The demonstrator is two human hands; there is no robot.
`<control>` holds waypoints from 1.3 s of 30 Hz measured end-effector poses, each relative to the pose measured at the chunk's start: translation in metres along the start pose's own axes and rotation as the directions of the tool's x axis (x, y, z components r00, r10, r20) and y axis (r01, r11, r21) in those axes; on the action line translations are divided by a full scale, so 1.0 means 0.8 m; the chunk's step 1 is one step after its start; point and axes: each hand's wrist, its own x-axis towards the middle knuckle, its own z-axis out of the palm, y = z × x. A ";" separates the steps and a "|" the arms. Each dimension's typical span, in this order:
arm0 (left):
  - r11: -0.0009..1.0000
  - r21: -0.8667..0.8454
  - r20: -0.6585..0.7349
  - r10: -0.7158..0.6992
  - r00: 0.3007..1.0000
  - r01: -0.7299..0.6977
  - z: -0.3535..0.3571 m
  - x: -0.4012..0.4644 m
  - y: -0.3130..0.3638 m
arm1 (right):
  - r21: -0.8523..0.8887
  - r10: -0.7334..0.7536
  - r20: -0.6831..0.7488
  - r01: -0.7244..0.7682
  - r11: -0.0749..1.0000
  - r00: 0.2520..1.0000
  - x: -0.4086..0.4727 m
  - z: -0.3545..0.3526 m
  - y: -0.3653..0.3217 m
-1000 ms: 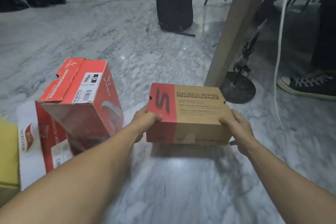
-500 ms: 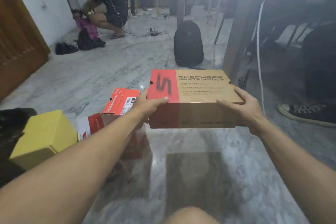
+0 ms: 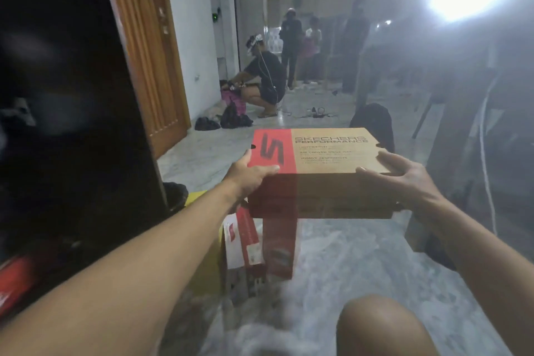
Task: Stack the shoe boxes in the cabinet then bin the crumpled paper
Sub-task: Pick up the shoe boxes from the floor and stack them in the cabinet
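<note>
A tan shoe box (image 3: 326, 159) with a red end and black lettering is held up level in front of me, well above the floor. My left hand (image 3: 251, 176) grips its red left end and my right hand (image 3: 404, 179) grips its right end. Below it on the floor stand a red and white shoe box (image 3: 245, 240) and a red box (image 3: 278, 246), partly hidden by the held box and my left arm. The dark open cabinet (image 3: 72, 124) fills the left side. No crumpled paper is visible.
A yellow box (image 3: 212, 266) sits behind my left forearm. A red box (image 3: 17, 277) lies low in the cabinet. A black backpack (image 3: 372, 121) stands beyond the held box. A person (image 3: 260, 81) crouches by the wooden door (image 3: 150, 52); others stand further back. My knee (image 3: 381, 326) shows below.
Both hands have lifted the tan box from the floor to chest height, and my view has swung up and left, bringing the cabinet into sight.
</note>
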 end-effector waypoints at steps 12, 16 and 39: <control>1.000 0.024 -0.279 -0.005 0.960 0.012 -0.188 -0.151 0.015 | 0.042 -0.190 0.240 0.186 0.982 0.952 -0.076 0.106 -0.134; 0.999 0.039 -0.396 -0.009 0.918 0.027 -0.239 -0.198 0.017 | 0.081 -0.271 0.321 0.259 0.962 0.907 -0.091 0.150 -0.176; 0.991 -0.048 -0.982 -0.024 0.188 -0.127 -0.413 -0.345 0.054 | 0.492 -0.697 0.603 0.505 0.709 0.389 -0.116 0.447 -0.392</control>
